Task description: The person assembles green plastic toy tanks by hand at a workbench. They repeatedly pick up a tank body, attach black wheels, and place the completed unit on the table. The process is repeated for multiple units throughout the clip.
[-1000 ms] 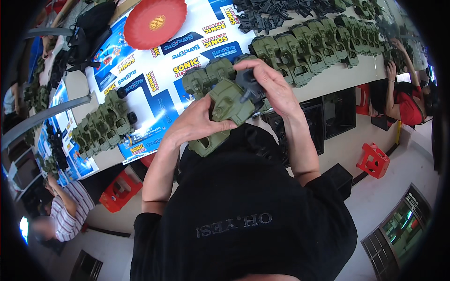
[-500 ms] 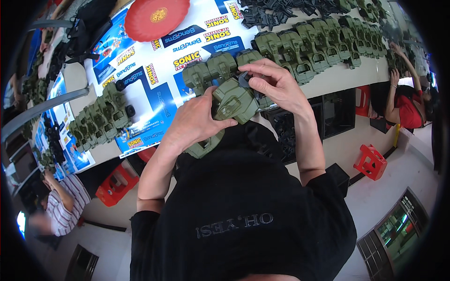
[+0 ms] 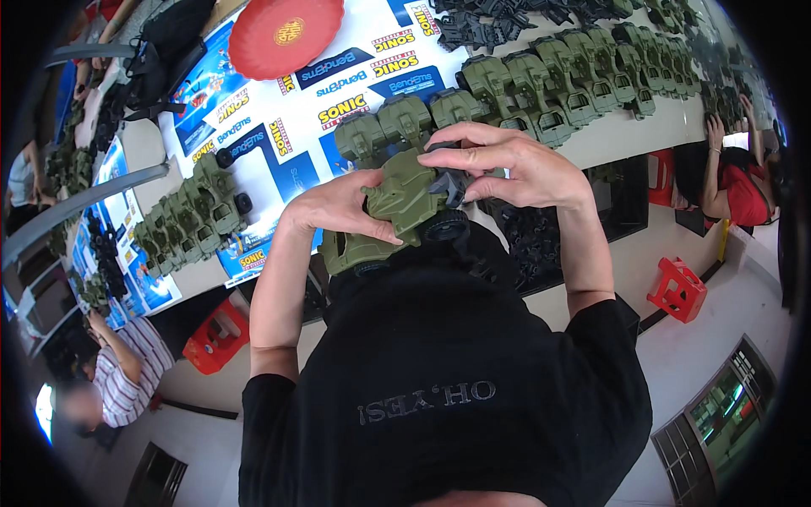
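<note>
- Desk: biggest item, partly under printed sheets.
- Row of green shells: packed side by side on its right; a swinging right forearm could shove them.
- Red dish: far side, well apart from both hands, low risk.
- Green toy vehicle: held tilted at the near edge, in front of the person's torso. If the grip slips, lap or floor probably catches it.
- Right hand: thumb and fingers pinch a dark grey part at the vehicle's right end. Fingers hide the joint, so misalignment is easy to miss.
- Left hand: wraps the body, thumb nearside. Too loose, body could twist.
- Dark grey part: can't tell if seated; crooked push might bend it.
</note>
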A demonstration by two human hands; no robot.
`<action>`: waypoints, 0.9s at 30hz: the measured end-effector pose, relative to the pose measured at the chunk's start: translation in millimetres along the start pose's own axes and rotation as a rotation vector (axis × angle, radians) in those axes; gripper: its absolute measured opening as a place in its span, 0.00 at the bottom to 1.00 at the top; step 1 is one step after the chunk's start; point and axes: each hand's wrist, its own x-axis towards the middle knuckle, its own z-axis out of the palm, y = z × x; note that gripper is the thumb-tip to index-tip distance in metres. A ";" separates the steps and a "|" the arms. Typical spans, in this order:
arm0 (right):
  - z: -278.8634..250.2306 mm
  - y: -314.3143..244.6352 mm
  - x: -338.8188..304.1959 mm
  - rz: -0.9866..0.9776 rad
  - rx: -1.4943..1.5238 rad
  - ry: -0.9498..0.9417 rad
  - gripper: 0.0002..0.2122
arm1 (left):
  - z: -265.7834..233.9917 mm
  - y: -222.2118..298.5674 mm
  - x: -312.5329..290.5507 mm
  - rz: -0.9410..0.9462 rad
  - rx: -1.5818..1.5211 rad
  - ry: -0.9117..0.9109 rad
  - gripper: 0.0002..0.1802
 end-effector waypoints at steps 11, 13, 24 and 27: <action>23.9 21.4 -2.8 -0.350 -0.176 0.251 0.29 | 22.9 -5.1 -19.0 -0.035 -0.050 0.166 0.43; 30.1 25.2 -2.1 -0.373 -0.140 0.297 0.25 | 25.1 -7.1 -19.8 -0.065 0.004 0.179 0.44; 87.8 25.4 8.3 -0.076 0.253 0.793 0.11 | 35.7 4.8 -19.2 -0.114 0.159 0.295 0.49; 90.2 45.8 2.3 -0.259 0.290 0.550 0.21 | 37.1 -20.2 -11.8 0.023 -0.169 0.198 0.45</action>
